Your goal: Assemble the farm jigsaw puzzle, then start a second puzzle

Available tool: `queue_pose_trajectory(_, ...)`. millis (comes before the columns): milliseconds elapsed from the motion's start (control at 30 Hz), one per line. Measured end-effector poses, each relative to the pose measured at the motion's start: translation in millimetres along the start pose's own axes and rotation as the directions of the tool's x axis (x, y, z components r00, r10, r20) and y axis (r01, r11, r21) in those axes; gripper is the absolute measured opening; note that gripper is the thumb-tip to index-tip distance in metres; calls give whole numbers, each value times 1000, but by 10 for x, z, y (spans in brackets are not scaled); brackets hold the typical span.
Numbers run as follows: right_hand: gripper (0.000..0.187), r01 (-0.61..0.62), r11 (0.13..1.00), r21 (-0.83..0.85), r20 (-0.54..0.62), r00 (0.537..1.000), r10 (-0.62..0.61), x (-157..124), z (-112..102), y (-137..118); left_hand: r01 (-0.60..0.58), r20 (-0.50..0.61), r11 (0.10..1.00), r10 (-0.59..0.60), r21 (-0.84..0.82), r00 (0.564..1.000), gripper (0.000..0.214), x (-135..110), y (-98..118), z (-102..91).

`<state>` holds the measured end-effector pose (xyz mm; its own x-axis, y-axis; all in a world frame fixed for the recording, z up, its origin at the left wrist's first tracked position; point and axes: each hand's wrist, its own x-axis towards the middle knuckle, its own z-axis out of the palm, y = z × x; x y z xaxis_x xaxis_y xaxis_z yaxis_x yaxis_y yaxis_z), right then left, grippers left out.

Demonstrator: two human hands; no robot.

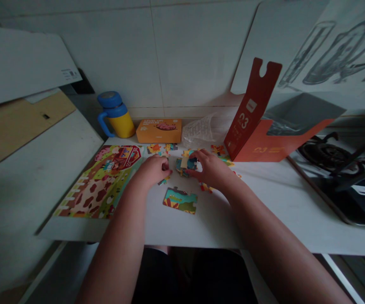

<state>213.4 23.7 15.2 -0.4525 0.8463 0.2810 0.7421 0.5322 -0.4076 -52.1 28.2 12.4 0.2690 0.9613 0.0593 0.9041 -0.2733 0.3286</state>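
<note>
A small heap of puzzle pieces (pixel 182 165), one showing its plain beige back, lies at the middle of the white table. My right hand (pixel 209 168) is at the heap's right side, with thumb and fingertips closed about a blue puzzle piece at its edge. To the left of the heap is my left hand (pixel 154 169), its fingers curled in toward the thumb; what they hold, if anything, is hidden. Loose pieces lie around both hands. Nearer to me sits a joined puzzle section (pixel 181 200) with a green crocodile on turquoise.
A farm puzzle (pixel 95 185) with a cow and a barn lies at left. Along the wall stand a blue-and-yellow jug (pixel 121 120), an orange puzzle box (pixel 159 131) and clear bubble wrap (pixel 198 131). An open red-orange box (pixel 265 145) and a gas stove (pixel 331 156) are at right.
</note>
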Motion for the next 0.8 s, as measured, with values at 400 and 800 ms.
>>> queue_pose_trajectory(400, 43, 160, 986, 49, -76, 985, -156, 5, 116, -228, 14, -124, 877, -84, -481, 989, 28, -47, 189, -127)
queue_pose_trajectory(800, 53, 71, 997, -43, 41, 997, -69, 17, 312, -128, 314, -42, 858, -361, -406, 932, 18, 21, -136, -42)
